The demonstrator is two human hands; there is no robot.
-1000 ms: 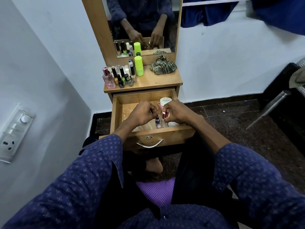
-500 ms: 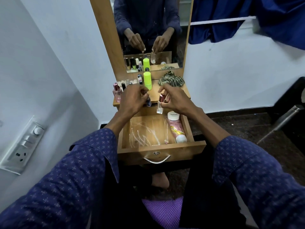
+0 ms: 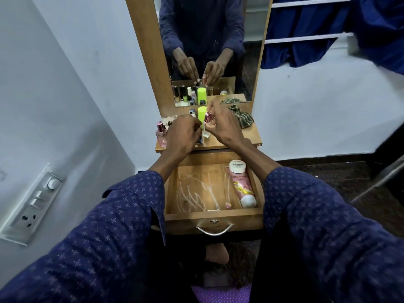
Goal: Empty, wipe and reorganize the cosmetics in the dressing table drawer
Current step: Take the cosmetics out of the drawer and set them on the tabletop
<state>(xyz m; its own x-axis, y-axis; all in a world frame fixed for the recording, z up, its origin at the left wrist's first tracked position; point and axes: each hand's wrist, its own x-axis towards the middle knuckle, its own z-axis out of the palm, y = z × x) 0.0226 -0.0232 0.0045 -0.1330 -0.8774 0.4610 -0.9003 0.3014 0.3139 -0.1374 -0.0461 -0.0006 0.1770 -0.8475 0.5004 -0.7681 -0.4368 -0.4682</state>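
Observation:
The wooden drawer [image 3: 214,216] stands pulled open below the dressing table top [image 3: 251,137]. A pink tube [image 3: 240,185], a white jar [image 3: 237,166] and a small pink bead-like item [image 3: 228,205] lie at the drawer's right side on a clear liner. Over the table top, my right hand [image 3: 223,125] pinches a clear bottle with a pink metallic cap [image 3: 207,124], its base down on the wood. My left hand [image 3: 182,134] is curled round a small dark bottle [image 3: 200,139], mostly hidden by my fingers.
A lime green bottle [image 3: 202,112], a pink perfume bottle [image 3: 161,136] and several small bottles crowd the top's left side. A striped cloth [image 3: 241,117] lies at the right, below the mirror [image 3: 209,40]. A switch panel [image 3: 32,204] is on the left wall.
Both hands rose out of the drawer with a bottle each and moved forward onto the table top. The camera view tilted up with them.

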